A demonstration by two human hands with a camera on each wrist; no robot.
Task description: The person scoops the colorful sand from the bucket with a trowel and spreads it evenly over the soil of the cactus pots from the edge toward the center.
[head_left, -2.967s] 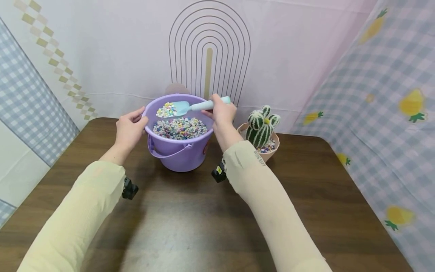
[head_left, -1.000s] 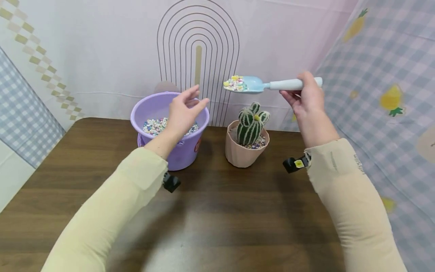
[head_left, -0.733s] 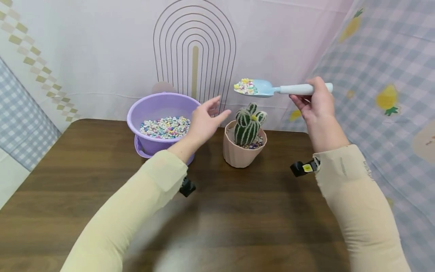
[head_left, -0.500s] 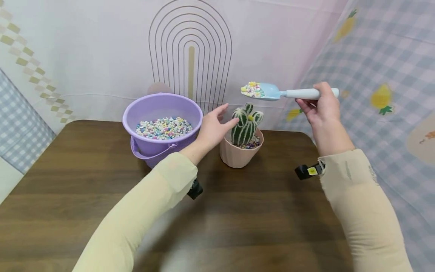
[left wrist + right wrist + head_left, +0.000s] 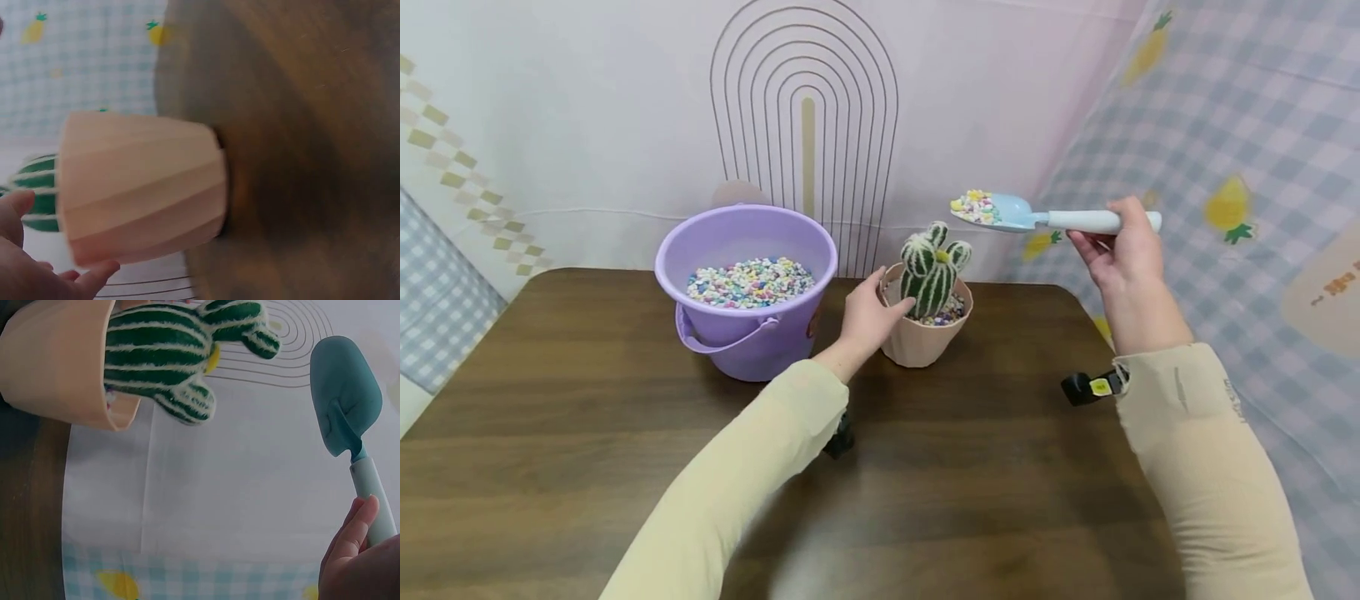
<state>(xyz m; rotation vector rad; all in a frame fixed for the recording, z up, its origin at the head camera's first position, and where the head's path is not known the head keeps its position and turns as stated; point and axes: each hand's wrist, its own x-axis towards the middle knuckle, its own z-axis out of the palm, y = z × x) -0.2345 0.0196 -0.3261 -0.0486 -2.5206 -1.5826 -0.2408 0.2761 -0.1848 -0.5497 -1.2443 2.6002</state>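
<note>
Right hand [image 5: 1122,250]: fingers curled around white handle of blue scoop [image 5: 1009,211], held level, loaded with coloured pebbles [image 5: 973,206], above and right of cactus [image 5: 931,265]. Left hand [image 5: 867,317]: fingers relaxed, touching left side of pink pot [image 5: 917,343]. Pot on desk [image 5: 925,467], right of purple bucket [image 5: 741,333].
</note>
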